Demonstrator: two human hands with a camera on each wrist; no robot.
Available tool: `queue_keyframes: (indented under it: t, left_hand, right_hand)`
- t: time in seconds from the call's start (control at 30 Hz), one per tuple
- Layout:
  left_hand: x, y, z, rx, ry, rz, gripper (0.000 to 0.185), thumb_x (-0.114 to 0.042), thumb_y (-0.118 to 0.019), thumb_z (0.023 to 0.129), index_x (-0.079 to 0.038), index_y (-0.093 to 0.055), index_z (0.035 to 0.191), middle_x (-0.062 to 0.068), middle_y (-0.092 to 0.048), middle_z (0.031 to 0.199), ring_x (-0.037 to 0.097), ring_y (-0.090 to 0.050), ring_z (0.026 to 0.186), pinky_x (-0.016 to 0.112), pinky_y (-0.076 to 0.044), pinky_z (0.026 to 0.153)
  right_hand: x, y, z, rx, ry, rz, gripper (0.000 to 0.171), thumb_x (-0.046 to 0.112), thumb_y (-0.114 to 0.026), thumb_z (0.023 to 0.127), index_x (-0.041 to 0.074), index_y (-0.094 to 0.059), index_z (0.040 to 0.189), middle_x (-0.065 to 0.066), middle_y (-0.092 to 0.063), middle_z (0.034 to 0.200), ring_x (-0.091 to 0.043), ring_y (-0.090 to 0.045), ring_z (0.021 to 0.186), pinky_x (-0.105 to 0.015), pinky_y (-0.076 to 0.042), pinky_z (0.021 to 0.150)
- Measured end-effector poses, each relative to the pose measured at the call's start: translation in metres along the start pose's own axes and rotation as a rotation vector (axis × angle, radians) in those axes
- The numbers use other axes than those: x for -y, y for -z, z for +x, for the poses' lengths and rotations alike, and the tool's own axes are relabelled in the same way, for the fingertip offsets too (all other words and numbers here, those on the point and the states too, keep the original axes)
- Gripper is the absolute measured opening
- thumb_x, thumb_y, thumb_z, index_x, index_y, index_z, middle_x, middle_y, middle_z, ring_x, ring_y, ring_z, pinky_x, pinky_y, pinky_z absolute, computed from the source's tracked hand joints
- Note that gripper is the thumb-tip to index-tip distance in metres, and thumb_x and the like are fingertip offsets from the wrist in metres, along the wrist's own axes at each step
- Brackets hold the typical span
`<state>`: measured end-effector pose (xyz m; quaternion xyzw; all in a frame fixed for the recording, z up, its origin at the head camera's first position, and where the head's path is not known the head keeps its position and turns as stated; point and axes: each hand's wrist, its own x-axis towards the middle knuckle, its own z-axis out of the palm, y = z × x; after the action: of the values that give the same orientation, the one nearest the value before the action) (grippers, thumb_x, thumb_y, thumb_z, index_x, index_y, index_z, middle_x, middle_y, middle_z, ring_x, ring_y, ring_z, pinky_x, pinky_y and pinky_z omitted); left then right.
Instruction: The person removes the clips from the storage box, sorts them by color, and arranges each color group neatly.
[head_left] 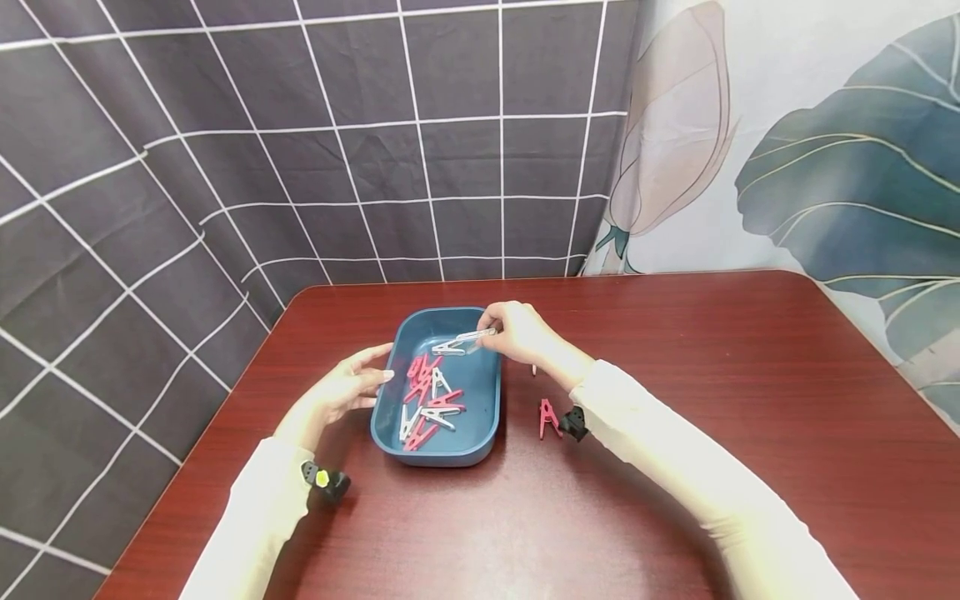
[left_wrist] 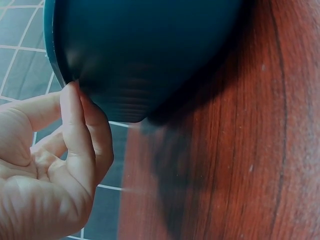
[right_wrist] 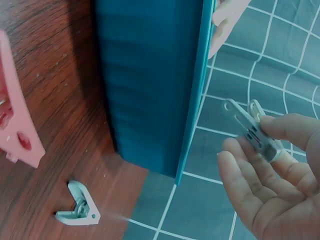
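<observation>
Head view: I look down from my remote seat on both hands, set to either side of a blue basket [head_left: 480, 408].
Right hand [head_left: 522, 332]: thumb and fingers pinch one pale clip [right_wrist: 256, 139] over the basket's far right part.
Left hand [head_left: 343, 385]: thumb and fingertips touch the left rim; whether they clamp it or merely steady it, I cannot tell.
In the basket: red clips [head_left: 422, 377] and white clips [head_left: 409, 422] lie jumbled, mostly along the left and near parts.
Right of the basket: a red table clip [head_left: 548, 417] sits nearer me; farther off lies a white table clip [right_wrist: 80, 207], almost hidden by the right arm in my head view.
Clip count: most clips I see are inside, so I judge the filling well along; the pinched one and the two on the table seem to be what is left.
Table [head_left: 675, 375]: reddish-brown, with a dark grid cloth [head_left: 457, 158] beyond and a floral cloth [head_left: 780, 250] far right.
Writing: I can read no brand or label anywhere.
</observation>
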<state>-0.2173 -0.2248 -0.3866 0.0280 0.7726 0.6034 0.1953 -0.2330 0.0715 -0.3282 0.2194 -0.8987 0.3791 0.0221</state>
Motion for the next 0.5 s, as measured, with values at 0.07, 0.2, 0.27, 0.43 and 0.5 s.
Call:
queue_keyframes:
  t: [0.07, 0.2, 0.27, 0.43, 0.5]
  left_hand:
    - [0.0, 0.0, 0.0, -0.001, 0.005, 0.004, 0.064, -0.011, -0.057, 0.094, -0.012, -0.027, 0.15, 0.005, -0.066, 0.108, 0.012, -0.067, 0.085, 0.028, -0.056, 0.074]
    - [-0.001, 0.001, 0.001, -0.004, 0.011, 0.017, 0.062, -0.011, -0.056, 0.094, -0.013, -0.028, 0.15, 0.016, -0.063, 0.118, 0.014, -0.067, 0.088, 0.03, -0.055, 0.076]
    - [-0.001, 0.001, 0.001, -0.001, 0.006, 0.022, 0.062, -0.011, -0.055, 0.095, -0.012, -0.027, 0.15, 0.021, -0.059, 0.124, 0.015, -0.067, 0.09, 0.03, -0.055, 0.077]
    - [0.0, 0.001, 0.002, 0.015, -0.002, 0.015, 0.063, -0.012, -0.055, 0.095, -0.012, -0.026, 0.15, 0.019, -0.061, 0.121, 0.016, -0.067, 0.09, 0.03, -0.055, 0.077]
    - [0.0, 0.002, 0.002, 0.018, 0.002, 0.007, 0.063, -0.011, -0.055, 0.095, -0.012, -0.026, 0.15, 0.014, -0.063, 0.117, 0.015, -0.067, 0.089, 0.029, -0.055, 0.077]
  right_hand:
    - [-0.001, 0.003, -0.002, -0.02, 0.008, 0.002, 0.01, 0.01, -0.071, 0.081, 0.004, -0.069, 0.089, -0.009, -0.068, 0.082, -0.019, -0.058, 0.07, -0.025, -0.047, 0.06]
    - [-0.002, 0.009, -0.008, -0.051, 0.042, 0.007, 0.009, 0.01, -0.07, 0.081, 0.006, -0.068, 0.088, -0.008, -0.067, 0.083, -0.018, -0.057, 0.071, -0.026, -0.047, 0.063]
    - [-0.003, 0.014, -0.011, -0.064, 0.055, 0.016, 0.008, 0.01, -0.07, 0.081, 0.005, -0.067, 0.087, -0.008, -0.067, 0.082, -0.018, -0.057, 0.07, -0.026, -0.046, 0.064]
    - [-0.011, 0.03, -0.018, -0.089, 0.061, 0.046, 0.008, 0.007, -0.068, 0.081, 0.004, -0.066, 0.088, -0.008, -0.067, 0.078, -0.016, -0.058, 0.067, -0.026, -0.046, 0.061]
    - [-0.017, 0.037, -0.02, -0.096, 0.059, 0.046, 0.009, 0.007, -0.068, 0.081, 0.003, -0.065, 0.088, -0.007, -0.068, 0.077, -0.015, -0.06, 0.067, -0.026, -0.046, 0.062]
